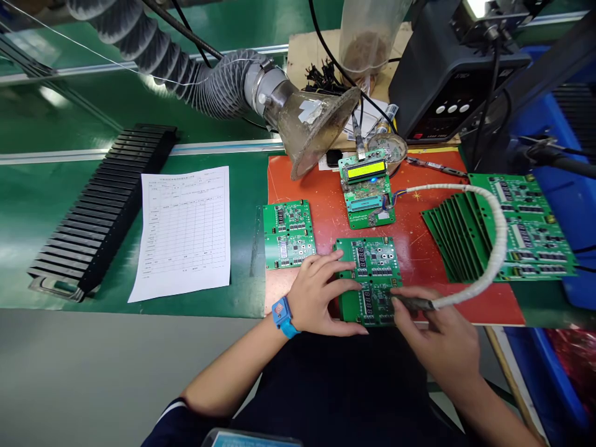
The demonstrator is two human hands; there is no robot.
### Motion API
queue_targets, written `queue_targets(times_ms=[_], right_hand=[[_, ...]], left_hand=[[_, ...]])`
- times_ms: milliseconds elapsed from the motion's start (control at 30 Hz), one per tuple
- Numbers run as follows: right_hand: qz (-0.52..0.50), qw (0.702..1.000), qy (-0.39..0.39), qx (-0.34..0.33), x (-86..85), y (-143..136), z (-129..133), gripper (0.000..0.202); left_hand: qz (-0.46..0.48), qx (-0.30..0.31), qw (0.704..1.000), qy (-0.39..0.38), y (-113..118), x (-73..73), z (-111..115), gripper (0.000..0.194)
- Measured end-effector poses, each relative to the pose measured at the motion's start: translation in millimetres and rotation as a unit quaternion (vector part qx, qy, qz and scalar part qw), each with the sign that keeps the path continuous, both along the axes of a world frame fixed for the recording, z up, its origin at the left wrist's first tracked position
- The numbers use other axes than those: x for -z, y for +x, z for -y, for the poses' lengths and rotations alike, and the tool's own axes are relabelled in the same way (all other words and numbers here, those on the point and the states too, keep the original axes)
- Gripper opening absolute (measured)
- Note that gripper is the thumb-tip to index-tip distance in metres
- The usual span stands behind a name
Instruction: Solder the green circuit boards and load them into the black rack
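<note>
A green circuit board (386,251) with two digit displays lies at the front edge of the red mat, seemingly on top of others. My left hand (321,295), wearing a blue wrist strap (285,315), rests spread over its left side. In my right hand (442,332) is a dark probe (414,302), its tip down at the board's lower right. A white-wrapped cable (498,236) arches from the probe back to a programmer board (367,192) with a lit yellow-green screen. Left of it lies another circuit board (289,236).
Many circuit boards (535,226) lean in a fanned row at right. A fume-extractor hood (316,124) hangs above the mat. A printed form (186,236) and a black slotted rack (107,205) lie left. A black soldering station (456,81) and a blue bin (577,192) stand right.
</note>
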State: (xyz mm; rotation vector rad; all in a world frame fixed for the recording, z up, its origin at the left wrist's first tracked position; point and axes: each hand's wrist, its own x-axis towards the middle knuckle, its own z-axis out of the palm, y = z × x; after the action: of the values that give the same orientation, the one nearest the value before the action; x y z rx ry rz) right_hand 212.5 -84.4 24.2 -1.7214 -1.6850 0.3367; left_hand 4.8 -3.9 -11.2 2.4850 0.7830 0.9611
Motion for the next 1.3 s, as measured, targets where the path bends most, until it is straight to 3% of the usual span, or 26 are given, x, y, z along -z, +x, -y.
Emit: queue_targets(times_ms=[333, 1133, 1200, 1300], right_hand=[[0.022, 0.999, 0.010, -0.049, -1.7, 5.2, -0.9, 0.012], [-0.010, 0.999, -0.012, -0.038, -4.4, 3.3, 0.4, 0.013], [-0.009, 0.999, -0.005, -0.040, -4.3, 2.9, -0.1, 0.013], [-0.003, 0.999, 0.003, -0.042, -2.7, 3.0, 0.0, 0.013]], left_hand=[[0.000, -0.005, 1.000, 0.002, 0.4, 0.2, 0.0, 0.064], [-0.008, 0.020, 1.000, -0.004, -4.2, 2.4, -0.3, 0.068], [0.003, 0.024, 0.999, -0.027, -4.6, 1.8, -2.0, 0.060], [0.027, -0.009, 0.999, -0.034, -0.8, 0.0, -6.9, 0.029]])
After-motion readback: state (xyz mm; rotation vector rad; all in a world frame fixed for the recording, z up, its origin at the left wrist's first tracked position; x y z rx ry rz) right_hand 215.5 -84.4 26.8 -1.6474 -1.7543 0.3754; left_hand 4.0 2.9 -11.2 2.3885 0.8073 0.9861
